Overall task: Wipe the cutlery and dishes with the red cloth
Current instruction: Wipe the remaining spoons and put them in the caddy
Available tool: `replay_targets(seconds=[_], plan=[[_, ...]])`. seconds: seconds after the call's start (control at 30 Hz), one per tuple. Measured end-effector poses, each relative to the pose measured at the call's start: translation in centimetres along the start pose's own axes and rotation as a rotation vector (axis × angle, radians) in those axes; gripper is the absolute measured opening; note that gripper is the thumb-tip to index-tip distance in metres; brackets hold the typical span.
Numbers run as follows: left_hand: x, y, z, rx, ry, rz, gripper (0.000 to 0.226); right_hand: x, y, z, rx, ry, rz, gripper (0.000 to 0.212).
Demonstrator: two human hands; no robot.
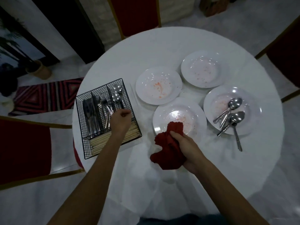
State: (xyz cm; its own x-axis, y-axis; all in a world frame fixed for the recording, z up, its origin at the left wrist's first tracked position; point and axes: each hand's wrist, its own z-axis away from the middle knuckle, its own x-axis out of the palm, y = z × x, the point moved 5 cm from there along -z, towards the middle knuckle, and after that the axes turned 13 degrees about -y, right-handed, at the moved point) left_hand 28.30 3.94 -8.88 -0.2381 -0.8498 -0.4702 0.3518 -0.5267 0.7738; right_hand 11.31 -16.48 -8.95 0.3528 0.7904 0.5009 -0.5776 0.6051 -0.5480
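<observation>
Although the room is dim, a round table (162, 39) draped in a white tablecloth is seen across most of the view, and red chairs (134, 13) with gold frames are set around it. On the table's left side a black wire basket (80, 114) is placed. Knives (89, 114) are stored in its left section, forks (103, 103) in the middle, stored spoons (117, 94) at the right, and pale chopsticks (100, 143) are laid across the front section.

Four white plates, all speckled with reddish stains, are grouped to the right of the basket: the left plate (146, 86), the far plate (188, 69), the right plate (254, 111) and the near plate (158, 120).

The red cloth (168, 143) is bunched on the table at the near plate's front edge, with its upper tip lying over that plate's rim. It is clenched from the right by the right hand (186, 148), whose fingers are wrapped round the folds.

The left hand (121, 118) is held over the basket's spoon section with its fingers curled; whether anything is grasped cannot be told.

Several loose spoons (235, 103) are piled on the right plate, and one handle is seen to overhang its near rim onto the tablecloth.
</observation>
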Motion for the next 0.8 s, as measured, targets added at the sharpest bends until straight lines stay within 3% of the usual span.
replay_targets(seconds=[0.17, 0.33, 0.47, 0.67, 0.8], plan=[[9.2, 4.1, 5.1, 0.091, -0.278, 0.028, 0.017, -4.6, -0.2, 2.5, -0.1, 0.081, -0.233, 0.028], [17.8, 8.1, 8.7, 0.206, -0.428, -0.08, 0.016, -9.3, -1.3, 6.7, -0.132, 0.164, -0.331, 0.048], [24.3, 10.5, 10.5, 0.286, -0.531, -0.246, 0.015, -13.7, -2.0, 9.8, -0.207, 0.209, -0.391, 0.036], [31.1, 10.6, 10.8, 0.346, -0.503, -0.627, 0.016, -18.6, -1.9, 12.8, -0.215, 0.244, -0.434, 0.032], [32.8, 10.9, 10.4, 0.359, -0.435, -0.764, 0.028, -20.5, -1.3, 13.9, -0.223, 0.246, -0.47, 0.032]])
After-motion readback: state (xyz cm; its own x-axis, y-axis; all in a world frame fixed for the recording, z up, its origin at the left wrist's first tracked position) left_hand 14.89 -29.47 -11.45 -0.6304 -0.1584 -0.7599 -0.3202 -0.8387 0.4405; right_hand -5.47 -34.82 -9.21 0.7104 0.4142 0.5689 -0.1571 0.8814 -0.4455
